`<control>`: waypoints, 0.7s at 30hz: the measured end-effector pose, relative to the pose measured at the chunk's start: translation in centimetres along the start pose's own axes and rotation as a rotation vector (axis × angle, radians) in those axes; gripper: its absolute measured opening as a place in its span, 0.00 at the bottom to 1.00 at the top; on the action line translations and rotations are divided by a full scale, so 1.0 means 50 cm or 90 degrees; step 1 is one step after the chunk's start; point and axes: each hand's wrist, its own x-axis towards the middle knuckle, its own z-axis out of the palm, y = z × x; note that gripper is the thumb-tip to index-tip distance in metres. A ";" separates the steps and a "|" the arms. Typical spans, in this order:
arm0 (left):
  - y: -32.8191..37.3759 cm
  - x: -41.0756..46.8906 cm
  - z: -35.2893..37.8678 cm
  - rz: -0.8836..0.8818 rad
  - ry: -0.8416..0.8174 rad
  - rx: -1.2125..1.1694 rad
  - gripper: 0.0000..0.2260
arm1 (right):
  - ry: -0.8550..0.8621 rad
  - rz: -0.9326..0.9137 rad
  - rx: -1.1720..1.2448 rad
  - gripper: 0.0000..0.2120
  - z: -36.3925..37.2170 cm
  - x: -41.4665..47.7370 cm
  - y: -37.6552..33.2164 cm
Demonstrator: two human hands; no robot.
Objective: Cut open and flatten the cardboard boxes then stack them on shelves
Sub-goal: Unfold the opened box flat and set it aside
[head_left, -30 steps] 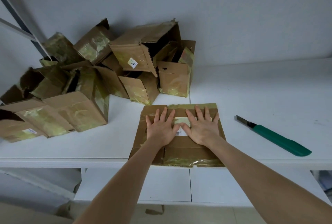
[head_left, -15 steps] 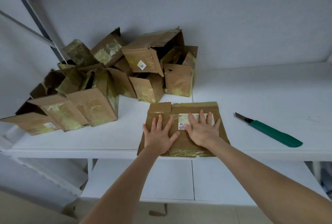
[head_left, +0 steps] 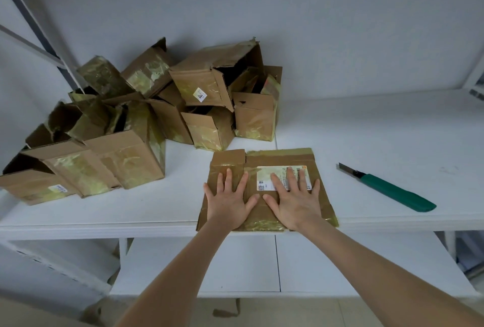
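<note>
Nearest the camera, a lower shelf [head_left: 235, 266] runs under the working level, and a scrap of cardboard [head_left: 225, 312] lies on the floor at 6 o'clock below it. Both bare forearms reach up over it to the white shelf [head_left: 379, 130] above.

On that shelf, at its front, lies the flattened box [head_left: 277, 159], brown and streaked with yellowish tape, its near edge reaching the shelf's front lip. Both hands lie flat on it with fingers straight and spread, clamped on nothing. The left hand [head_left: 230, 201] presses the left half. The right hand [head_left: 296, 203] presses the right half, its fingers partly over a white shipping label [head_left: 269, 177]. The hands sit side by side, the thumb tips close but with a small gap between them.

At 3 o'clock from the flattened box, well apart from it, a green-handled knife [head_left: 392, 191] lies on the shelf, its blade end pointing toward 10 o'clock.

Farther back, from 9 to 12 o'clock, a pile of boxes [head_left: 204, 88] not yet flattened leans and tumbles together, some with flaps open. The closest stands just beyond the flat box's far left corner. Behind everything rises a plain white wall [head_left: 288, 25].
</note>
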 end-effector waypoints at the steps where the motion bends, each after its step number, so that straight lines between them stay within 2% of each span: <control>1: 0.000 0.002 0.001 0.001 -0.001 0.002 0.31 | -0.001 0.000 0.000 0.33 0.001 0.001 0.000; 7: 0.005 0.001 -0.006 0.002 -0.012 -0.011 0.30 | -0.011 0.001 0.003 0.33 -0.004 -0.001 -0.001; 13: 0.027 0.073 -0.042 0.055 -0.024 -0.096 0.27 | -0.004 -0.010 0.034 0.30 0.000 -0.002 0.003; 17: 0.031 0.107 -0.031 0.034 -0.039 -0.083 0.25 | 0.052 -0.008 0.047 0.26 -0.013 0.026 0.019; 21: 0.034 0.108 -0.023 0.036 -0.034 -0.063 0.25 | -0.008 -0.008 0.049 0.28 -0.030 0.089 0.022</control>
